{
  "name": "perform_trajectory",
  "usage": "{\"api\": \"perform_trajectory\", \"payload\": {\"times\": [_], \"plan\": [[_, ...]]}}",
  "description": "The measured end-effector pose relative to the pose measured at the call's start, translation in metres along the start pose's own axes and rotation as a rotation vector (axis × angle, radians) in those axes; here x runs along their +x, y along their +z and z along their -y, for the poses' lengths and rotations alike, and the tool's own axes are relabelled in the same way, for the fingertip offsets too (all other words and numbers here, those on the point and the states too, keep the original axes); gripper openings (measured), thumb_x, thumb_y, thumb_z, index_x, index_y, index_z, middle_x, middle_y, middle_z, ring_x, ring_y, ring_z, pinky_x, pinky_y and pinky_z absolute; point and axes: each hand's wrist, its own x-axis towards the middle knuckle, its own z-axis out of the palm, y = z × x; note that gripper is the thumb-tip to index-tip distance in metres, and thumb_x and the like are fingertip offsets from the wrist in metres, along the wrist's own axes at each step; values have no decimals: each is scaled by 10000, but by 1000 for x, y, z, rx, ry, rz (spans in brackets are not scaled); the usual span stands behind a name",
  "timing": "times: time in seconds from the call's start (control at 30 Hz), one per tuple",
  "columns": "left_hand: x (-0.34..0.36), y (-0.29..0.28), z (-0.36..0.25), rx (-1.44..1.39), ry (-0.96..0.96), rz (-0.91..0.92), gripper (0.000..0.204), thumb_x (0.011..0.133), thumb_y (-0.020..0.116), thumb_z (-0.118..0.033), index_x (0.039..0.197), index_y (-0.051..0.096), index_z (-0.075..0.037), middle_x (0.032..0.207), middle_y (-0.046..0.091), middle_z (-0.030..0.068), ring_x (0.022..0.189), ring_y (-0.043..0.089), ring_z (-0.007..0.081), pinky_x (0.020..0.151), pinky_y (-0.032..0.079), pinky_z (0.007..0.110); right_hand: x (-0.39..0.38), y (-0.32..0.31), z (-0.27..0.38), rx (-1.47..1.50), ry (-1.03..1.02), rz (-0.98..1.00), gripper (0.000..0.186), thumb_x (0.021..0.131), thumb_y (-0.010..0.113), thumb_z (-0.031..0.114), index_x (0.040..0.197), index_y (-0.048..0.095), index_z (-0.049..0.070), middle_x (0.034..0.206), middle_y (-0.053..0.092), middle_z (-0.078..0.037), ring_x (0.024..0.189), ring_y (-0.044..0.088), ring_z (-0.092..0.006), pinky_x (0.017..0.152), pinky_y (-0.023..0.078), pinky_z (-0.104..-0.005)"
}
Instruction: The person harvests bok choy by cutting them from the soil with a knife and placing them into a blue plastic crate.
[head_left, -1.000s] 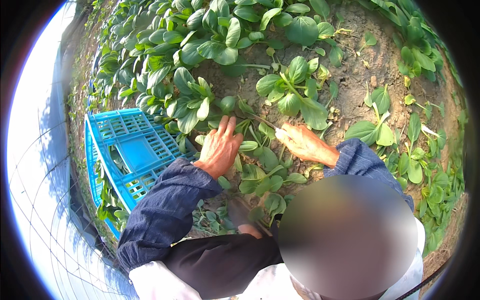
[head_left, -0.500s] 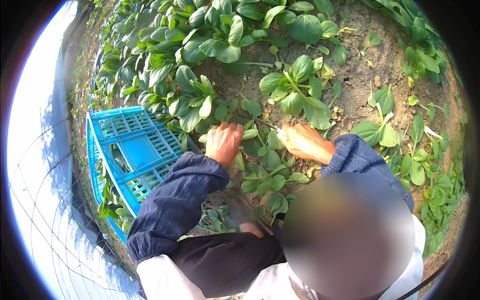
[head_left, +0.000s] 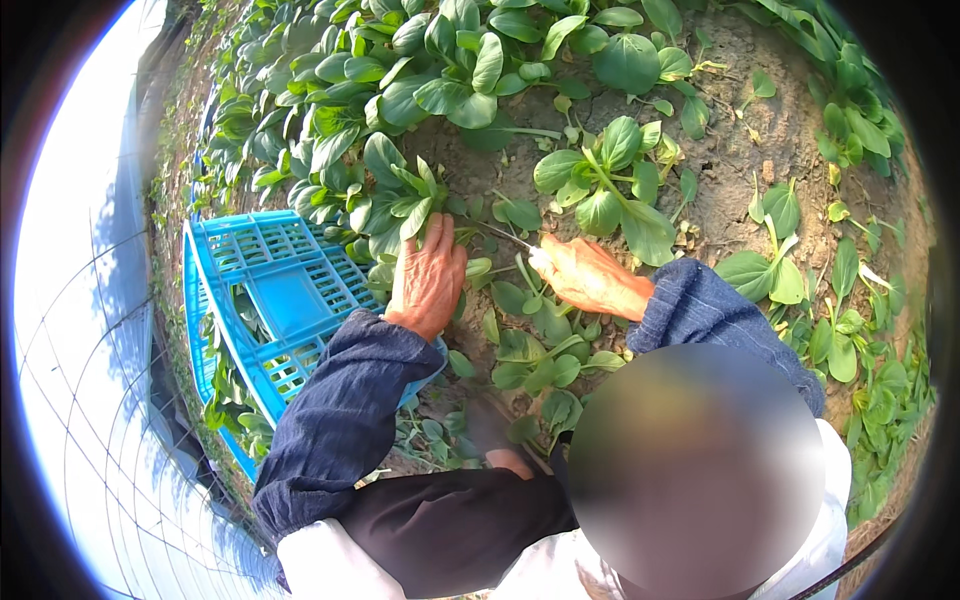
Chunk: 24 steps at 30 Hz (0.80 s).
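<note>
One blue crate [head_left: 290,290], two hands, many leafy green plants [head_left: 600,185].
</note>
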Motion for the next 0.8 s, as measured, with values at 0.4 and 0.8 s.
{"api": "perform_trajectory", "payload": {"times": [0.4, 0.8], "plan": [[-8, 14, -4, 97, 21, 74, 220, 782, 584, -134, 980, 609, -42, 1016, 531, 89, 1038, 507, 262, 854, 411, 408, 4, 3, 3, -59, 141, 194, 350, 976, 462, 287, 927, 565, -44, 704, 612, -250, 628, 620, -408, 587, 485, -464], [-26, 28, 0, -309, -214, 17, 436, 784, 599, -73, 1212, 512, -56, 1048, 589, 158, 944, 605, 342, 734, 479, 445, 6, 10, 2, 10, 54, 101, 320, 984, 486, 271, 921, 524, -40, 644, 590, -235, 573, 604, -400, 547, 475, -468]]}}
